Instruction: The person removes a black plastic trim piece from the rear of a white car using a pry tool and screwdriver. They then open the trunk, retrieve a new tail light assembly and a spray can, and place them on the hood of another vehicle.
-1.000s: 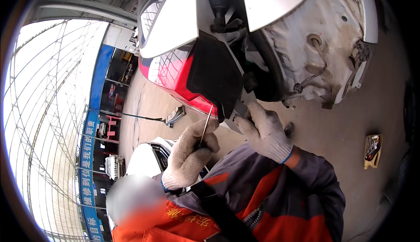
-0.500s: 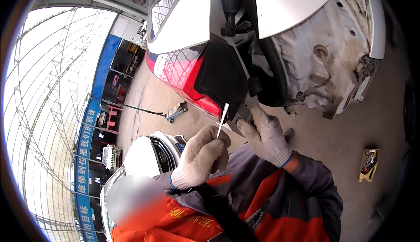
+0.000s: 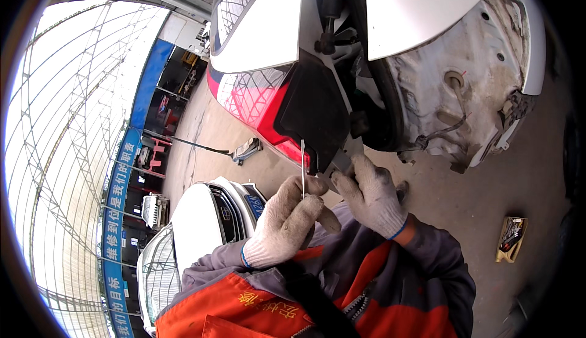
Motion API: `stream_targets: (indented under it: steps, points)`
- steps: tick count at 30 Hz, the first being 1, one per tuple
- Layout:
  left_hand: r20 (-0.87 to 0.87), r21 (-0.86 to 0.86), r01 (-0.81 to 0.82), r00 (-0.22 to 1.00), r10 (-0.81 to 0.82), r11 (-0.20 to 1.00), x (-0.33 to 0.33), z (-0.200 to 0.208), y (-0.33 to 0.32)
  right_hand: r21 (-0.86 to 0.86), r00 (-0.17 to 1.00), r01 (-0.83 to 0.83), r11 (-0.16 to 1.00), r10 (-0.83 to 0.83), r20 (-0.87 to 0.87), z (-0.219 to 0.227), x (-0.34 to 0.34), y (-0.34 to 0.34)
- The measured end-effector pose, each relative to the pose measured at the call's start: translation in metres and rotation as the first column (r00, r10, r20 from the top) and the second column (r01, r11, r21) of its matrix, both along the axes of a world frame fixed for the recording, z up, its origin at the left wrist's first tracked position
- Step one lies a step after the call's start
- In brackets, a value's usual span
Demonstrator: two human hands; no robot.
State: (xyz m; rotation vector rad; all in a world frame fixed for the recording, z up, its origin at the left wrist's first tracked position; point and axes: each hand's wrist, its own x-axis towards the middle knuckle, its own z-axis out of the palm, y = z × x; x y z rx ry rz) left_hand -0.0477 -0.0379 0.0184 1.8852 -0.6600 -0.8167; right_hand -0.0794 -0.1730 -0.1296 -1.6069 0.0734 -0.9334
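My left hand [image 3: 287, 222], in an off-white knitted glove, is closed around a slim screwdriver [image 3: 303, 166]. Its bare metal shaft points up past the corner of the red and clear tail light [image 3: 262, 109]; its handle is hidden in the glove. My right hand [image 3: 372, 194], gloved alike and dirty at the fingertips, has thumb and fingers bent around the edge of a grey panel [image 3: 343, 162] just below the light's black back cover [image 3: 314, 106]. How firmly it grips there is hard to see. The white car's tailgate [image 3: 452, 75] stands raised at the upper right.
A gas strut [image 3: 332, 2] runs beside the opening. On the floor at right lies a yellow tray [image 3: 510, 239] of tools. A floor jack [image 3: 246, 151] with a long handle stands at left, behind another white car [image 3: 201, 222]. A blue banner [image 3: 116, 216] hangs along the left side.
The screwdriver has turned from slanting to nearly upright, and its tip has shifted left. My left fingers have rolled on it. My right hand stays at the panel edge; the view has shifted slightly.
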Motion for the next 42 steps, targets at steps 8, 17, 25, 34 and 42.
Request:
stream_targets:
  steps: [8, 17, 25, 34, 42]
  points:
    - [-0.118, 0.024, 0.022, 0.993, -0.019, 0.999, 0.01, 0.003, 0.005, -0.035, 1.0, -0.02, 0.999, 0.02, -0.014, -0.004, 0.001, -0.002]
    - [-0.175, 0.21, 0.26, 0.959, -0.225, 0.943, 0.013, 0.015, 0.005, -0.023, 1.0, -0.027, 0.999, 0.027, -0.007, -0.001, 0.0, -0.005]
    - [-0.228, 0.158, 0.226, 0.955, -0.187, 0.961, 0.021, 0.01, 0.003, -0.03, 1.0, -0.013, 0.999, 0.013, 0.002, -0.003, 0.001, -0.004]
    - [-0.088, -0.078, 0.045, 0.995, -0.051, 0.996, 0.005, -0.009, -0.006, -0.014, 0.999, -0.022, 1.0, 0.022, 0.028, -0.004, 0.001, -0.004]
    - [-0.096, -0.168, 0.182, 0.975, -0.2, 0.969, 0.03, -0.017, 0.01, -0.034, 0.999, 0.039, 0.999, -0.038, 0.038, -0.002, 0.004, 0.001]
